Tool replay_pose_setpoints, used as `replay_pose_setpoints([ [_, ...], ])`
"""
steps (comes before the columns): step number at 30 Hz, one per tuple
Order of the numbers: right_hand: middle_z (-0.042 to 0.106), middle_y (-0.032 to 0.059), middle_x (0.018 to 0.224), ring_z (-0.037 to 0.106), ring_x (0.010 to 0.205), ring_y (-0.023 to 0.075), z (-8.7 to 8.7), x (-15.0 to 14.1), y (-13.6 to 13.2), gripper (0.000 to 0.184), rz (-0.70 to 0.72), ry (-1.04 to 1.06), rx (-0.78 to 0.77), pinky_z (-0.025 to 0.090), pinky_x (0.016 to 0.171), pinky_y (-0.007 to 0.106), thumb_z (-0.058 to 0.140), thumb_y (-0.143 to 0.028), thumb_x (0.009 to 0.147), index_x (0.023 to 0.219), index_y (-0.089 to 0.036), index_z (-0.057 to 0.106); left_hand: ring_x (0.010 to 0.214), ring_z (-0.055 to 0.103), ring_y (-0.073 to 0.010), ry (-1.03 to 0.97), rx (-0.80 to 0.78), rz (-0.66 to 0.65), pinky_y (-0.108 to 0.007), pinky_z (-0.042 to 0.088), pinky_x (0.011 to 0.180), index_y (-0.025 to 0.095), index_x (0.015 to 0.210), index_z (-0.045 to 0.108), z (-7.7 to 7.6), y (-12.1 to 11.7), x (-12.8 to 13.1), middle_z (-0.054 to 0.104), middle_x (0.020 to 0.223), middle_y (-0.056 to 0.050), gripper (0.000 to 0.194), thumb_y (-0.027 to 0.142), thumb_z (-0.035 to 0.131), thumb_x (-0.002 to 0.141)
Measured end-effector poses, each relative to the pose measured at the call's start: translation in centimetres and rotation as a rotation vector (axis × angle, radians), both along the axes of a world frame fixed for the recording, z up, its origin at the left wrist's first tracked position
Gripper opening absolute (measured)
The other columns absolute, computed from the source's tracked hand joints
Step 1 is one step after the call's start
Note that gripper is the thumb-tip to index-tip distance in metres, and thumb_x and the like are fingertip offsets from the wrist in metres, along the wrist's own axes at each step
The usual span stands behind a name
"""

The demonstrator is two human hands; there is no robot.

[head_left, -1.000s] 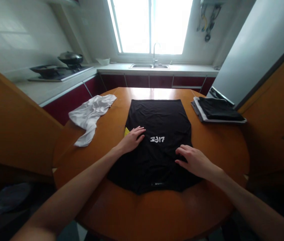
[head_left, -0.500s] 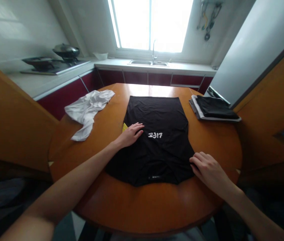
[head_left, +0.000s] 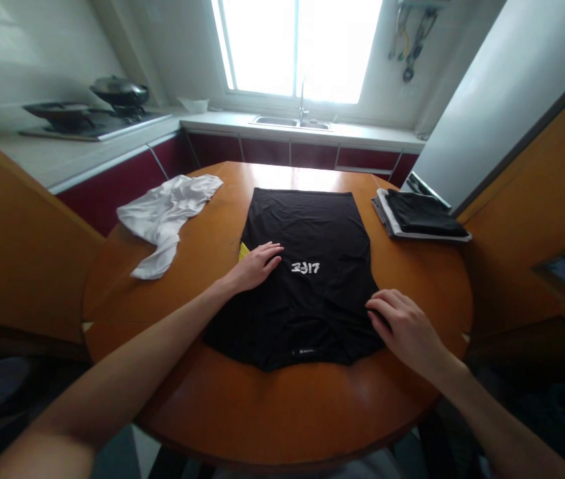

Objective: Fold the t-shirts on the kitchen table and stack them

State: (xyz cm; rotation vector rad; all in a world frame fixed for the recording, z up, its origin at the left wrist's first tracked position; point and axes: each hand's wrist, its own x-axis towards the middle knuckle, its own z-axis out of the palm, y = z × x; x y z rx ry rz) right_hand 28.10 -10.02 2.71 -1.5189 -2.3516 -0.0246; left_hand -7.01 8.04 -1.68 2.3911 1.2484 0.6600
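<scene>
The bench stood under the shirt, white cloth left of it. The left grip lay spread on the shirt; the right grip curled at its edge, whether pinching I couldn't tell.

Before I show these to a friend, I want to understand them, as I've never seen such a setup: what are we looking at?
There is no machine here. The view comes from a camera on a person's head, looking forward and down at their bare hands. A black garment is spread on a wooden table. The left hand rests on it; the right hand is at its right edge, fingers curled, perhaps gripping cloth. A rumpled white cloth lies left, a folded stack right.
</scene>
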Motion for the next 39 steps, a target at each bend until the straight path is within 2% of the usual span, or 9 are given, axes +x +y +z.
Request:
replay_pose_setpoints([
  [3, 0.060, 0.0112, 0.137, 0.055, 0.126, 0.0261, -0.5, -2.5, 2.0, 0.034, 0.117, 0.099, -0.019, 0.048, 0.106, 0.045, 0.044, -0.028, 0.102, 0.130, -0.022, 0.064, 0.146, 0.041, -0.0253, 0.004, 0.004, -0.002, -0.044, 0.029, 0.124, 0.014, 0.138, 0.060, -0.3, 0.2, -0.1, 0.055, 0.148, -0.011, 0.061, 0.055, 0.033, 0.101],
  [5, 0.042, 0.0109, 0.157, 0.037, 0.146, 0.0272, -1.4, -3.8, 2.9, 0.049, 0.183, 0.070, -0.064, 0.036, 0.118, 0.051, 0.044, -0.035, 0.104, 0.150, -0.021, 0.047, 0.146, 0.041, -0.0250, 0.006, 0.009, -0.007, -0.043, 0.029, 0.124, 0.014, 0.139, 0.059, -0.4, 0.2, -0.2, 0.055, 0.148, -0.011, 0.060, 0.053, 0.034, 0.101],
  [8, 0.021, 0.0107, 0.167, 0.015, 0.155, 0.0275, -2.5, -4.5, 3.1, 0.069, 0.258, -0.017, -0.195, 0.020, 0.124, 0.057, 0.046, -0.047, 0.103, 0.162, -0.019, 0.023, 0.146, 0.041, -0.0252, 0.010, 0.022, -0.008, -0.044, 0.029, 0.124, 0.014, 0.139, 0.059, -0.5, 0.1, -0.2, 0.054, 0.149, -0.010, 0.057, 0.050, 0.035, 0.101],
  [12, 0.017, 0.0102, 0.167, 0.014, 0.155, 0.0260, -1.9, -3.9, 2.5, 0.072, 0.319, -0.011, -0.360, 0.016, 0.126, 0.054, 0.044, -0.051, 0.103, 0.163, -0.019, 0.019, 0.146, 0.040, -0.0256, 0.019, 0.039, -0.015, -0.046, 0.029, 0.124, 0.015, 0.139, 0.059, -0.7, 0.2, -0.1, 0.053, 0.150, -0.010, 0.053, 0.044, 0.038, 0.100],
  [15, 0.030, 0.0082, 0.163, 0.025, 0.153, 0.0230, -0.2, -3.4, 3.6, 0.060, 0.346, 0.059, -0.447, 0.020, 0.126, 0.049, 0.036, -0.049, 0.106, 0.159, -0.021, 0.033, 0.146, 0.040, -0.0253, 0.021, 0.046, -0.020, -0.047, 0.029, 0.124, 0.015, 0.140, 0.058, -0.9, 0.2, -0.1, 0.053, 0.150, -0.010, 0.051, 0.040, 0.039, 0.100],
  [20, 0.035, 0.0088, 0.161, 0.028, 0.152, 0.0240, 0.5, -3.3, 10.2, 0.054, 0.165, 0.180, -0.237, 0.025, 0.124, 0.050, 0.035, -0.042, 0.105, 0.153, -0.020, 0.046, 0.147, 0.038, -0.0249, 0.062, 0.058, -0.015, -0.049, 0.028, 0.124, 0.017, 0.141, 0.056, -0.8, 0.0, -0.1, 0.052, 0.151, -0.009, 0.048, 0.032, 0.039, 0.098],
  [25, 0.026, 0.0139, 0.164, 0.020, 0.154, 0.0272, -3.1, -3.0, 15.5, 0.061, -0.107, 0.052, -0.097, 0.020, 0.124, 0.054, 0.036, -0.041, 0.104, 0.156, -0.011, 0.037, 0.149, 0.035, -0.0257, 0.193, 0.143, 0.024, -0.052, 0.024, 0.124, 0.017, 0.146, 0.052, 0.1, -0.1, -0.5, 0.048, 0.155, -0.009, 0.049, 0.033, 0.036, 0.102],
  [30, 0.027, 0.0144, 0.164, 0.020, 0.154, 0.0264, -5.9, -2.6, 16.1, 0.067, -0.137, -0.046, -0.149, 0.019, 0.124, 0.052, 0.028, -0.051, 0.105, 0.157, -0.010, 0.035, 0.152, 0.026, -0.0307, 0.357, 0.111, 0.130, -0.059, 0.020, 0.123, 0.019, 0.153, 0.044, -0.3, 0.5, -1.3, 0.036, 0.162, -0.010, 0.054, 0.042, 0.036, 0.104],
  [39, 0.025, 0.0134, 0.165, 0.019, 0.154, 0.0267, -5.5, -2.3, 16.0, 0.069, -0.132, -0.046, -0.154, 0.019, 0.124, 0.054, 0.024, -0.054, 0.105, 0.157, -0.012, 0.036, 0.153, 0.025, -0.0310, 0.397, 0.084, 0.147, -0.059, 0.019, 0.124, 0.019, 0.153, 0.044, -0.3, 0.6, -1.3, 0.033, 0.163, -0.009, 0.056, 0.044, 0.032, 0.105],
])
